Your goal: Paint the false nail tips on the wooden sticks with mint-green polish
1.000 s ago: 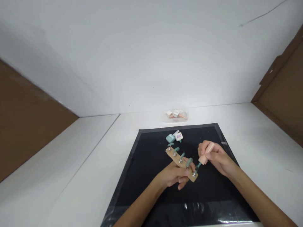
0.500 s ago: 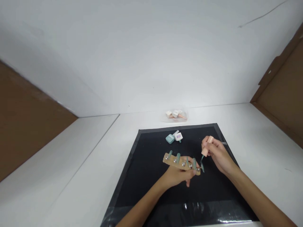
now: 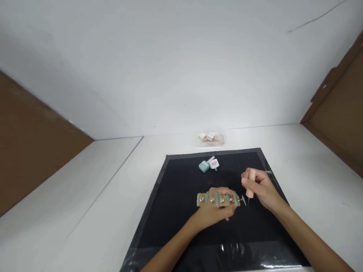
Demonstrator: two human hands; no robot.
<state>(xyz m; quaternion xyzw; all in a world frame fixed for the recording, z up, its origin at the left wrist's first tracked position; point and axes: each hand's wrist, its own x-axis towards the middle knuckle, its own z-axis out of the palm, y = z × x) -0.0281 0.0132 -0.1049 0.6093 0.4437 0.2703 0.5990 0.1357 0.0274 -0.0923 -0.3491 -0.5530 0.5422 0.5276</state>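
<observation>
My left hand [image 3: 211, 215] grips a tan strip [image 3: 199, 204] with round silver studs along it. Several long green false nails [image 3: 217, 198] stand across the strip, and one more green false nail [image 3: 244, 200] sticks out past its right end. In my right hand [image 3: 262, 190] is the pale pink handle of a nail polish brush [image 3: 251, 184], pinched between thumb and fingers. Its green-coated tip points down, just right of the end nail; whether they touch I cannot tell.
Both hands work over a black mat [image 3: 176, 181] on a white table. Near its far edge lie a green square bottle [image 3: 203, 166] and a white square piece [image 3: 214, 163] beside it. Behind the mat sits a clear tray [image 3: 221, 142] with white and pink pieces. Brown panels flank the sides.
The strip has turned more level, its left end lowered and its nails tilted differently. My right hand has moved slightly down, and the brush is now more upright, right of the end nail.
</observation>
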